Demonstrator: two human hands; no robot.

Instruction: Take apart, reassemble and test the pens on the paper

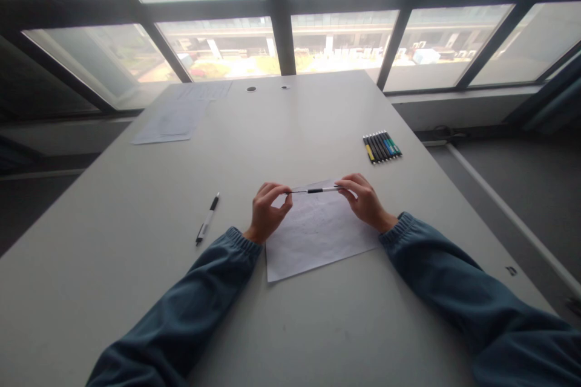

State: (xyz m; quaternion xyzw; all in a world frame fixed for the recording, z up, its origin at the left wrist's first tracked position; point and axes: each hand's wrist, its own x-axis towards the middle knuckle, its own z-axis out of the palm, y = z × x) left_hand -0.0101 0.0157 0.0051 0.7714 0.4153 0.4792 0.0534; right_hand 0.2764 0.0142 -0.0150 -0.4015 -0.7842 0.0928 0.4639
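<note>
We hold a pen (pixel 315 190) level between left hand (pixel 269 210) and right hand (pixel 364 199), fingertips pinching each end, above the sheet's (pixel 313 242) far edge; spare pens (pixel 382 146) lie near the table's (pixel 113 266) right edge.

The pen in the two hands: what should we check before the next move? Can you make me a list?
1. Both hands grip the pen: left hand at one end, right hand at the other: ok.
2. Pen level, above the paper: ok.
3. Paper flat on the table: ok.
4. Cap on or off: cannot tell.
5. Spare pen lies clear of the sleeves: ok.
6. Row of pens out of the way: ok.
</note>
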